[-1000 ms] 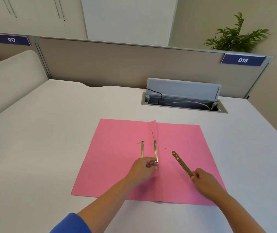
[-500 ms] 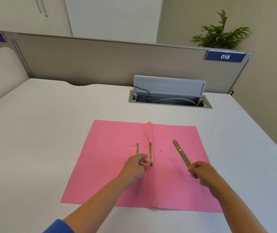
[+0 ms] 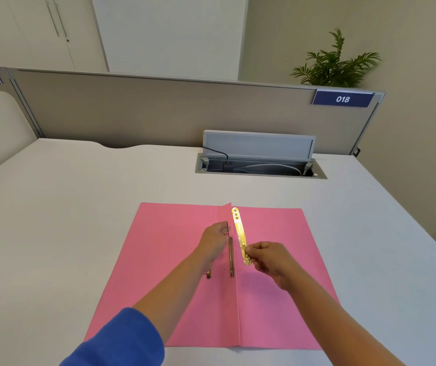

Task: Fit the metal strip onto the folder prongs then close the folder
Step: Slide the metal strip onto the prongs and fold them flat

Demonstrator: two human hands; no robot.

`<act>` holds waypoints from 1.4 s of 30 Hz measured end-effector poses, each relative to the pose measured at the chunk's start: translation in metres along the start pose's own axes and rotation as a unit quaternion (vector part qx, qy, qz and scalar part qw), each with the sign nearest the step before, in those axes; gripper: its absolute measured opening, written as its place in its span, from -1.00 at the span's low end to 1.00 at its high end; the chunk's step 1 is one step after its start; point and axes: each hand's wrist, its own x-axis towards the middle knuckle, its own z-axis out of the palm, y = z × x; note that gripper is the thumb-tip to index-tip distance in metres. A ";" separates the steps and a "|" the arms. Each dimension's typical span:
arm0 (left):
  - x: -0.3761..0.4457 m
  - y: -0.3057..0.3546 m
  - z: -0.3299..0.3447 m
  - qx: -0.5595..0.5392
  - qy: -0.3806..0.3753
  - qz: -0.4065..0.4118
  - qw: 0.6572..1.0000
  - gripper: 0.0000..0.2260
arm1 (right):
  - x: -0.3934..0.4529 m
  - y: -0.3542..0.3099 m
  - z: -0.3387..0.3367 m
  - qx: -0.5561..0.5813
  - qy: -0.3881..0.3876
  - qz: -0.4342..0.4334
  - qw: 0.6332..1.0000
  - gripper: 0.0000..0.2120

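A pink folder (image 3: 285, 273) lies open and flat on the white desk. Along its centre fold runs a brass fastener bar (image 3: 231, 256), with a second brass piece (image 3: 208, 274) partly hidden under my left wrist. My left hand (image 3: 215, 240) rests at the far end of the bar, its fingertips pinched on a thin upright prong (image 3: 228, 226). My right hand (image 3: 269, 256) pinches the near end of the shiny gold metal strip (image 3: 240, 232), held just right of the fold, parallel to it and pointing away from me.
An open cable box (image 3: 260, 165) with a raised grey lid and cords sits in the desk behind the folder. A beige partition (image 3: 158, 112) with a "018" label closes the far edge. A plant stands behind it at the right.
My right hand has swung the strip from a slant over the right leaf to beside the centre fold. My left hand has slid from the near end of the bar to its far end.
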 end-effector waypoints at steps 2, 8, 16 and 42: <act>-0.001 -0.001 0.001 -0.010 -0.001 0.002 1.000 -0.52 | 0.001 0.002 0.003 -0.002 -0.001 -0.001 1.000 -0.93; -0.003 -0.004 0.002 -0.017 -0.010 0.007 1.000 -0.53 | 0.003 0.007 0.010 -0.003 -0.016 -0.004 1.000 -0.90; 0.002 -0.009 0.001 -0.029 -0.008 -0.008 1.000 -0.58 | 0.007 0.014 0.015 -0.005 -0.006 -0.007 1.000 -0.88; 0.009 -0.014 -0.010 -0.248 -0.017 -0.112 0.962 -0.80 | 0.001 0.043 0.029 -0.209 -0.113 -0.155 0.959 -0.78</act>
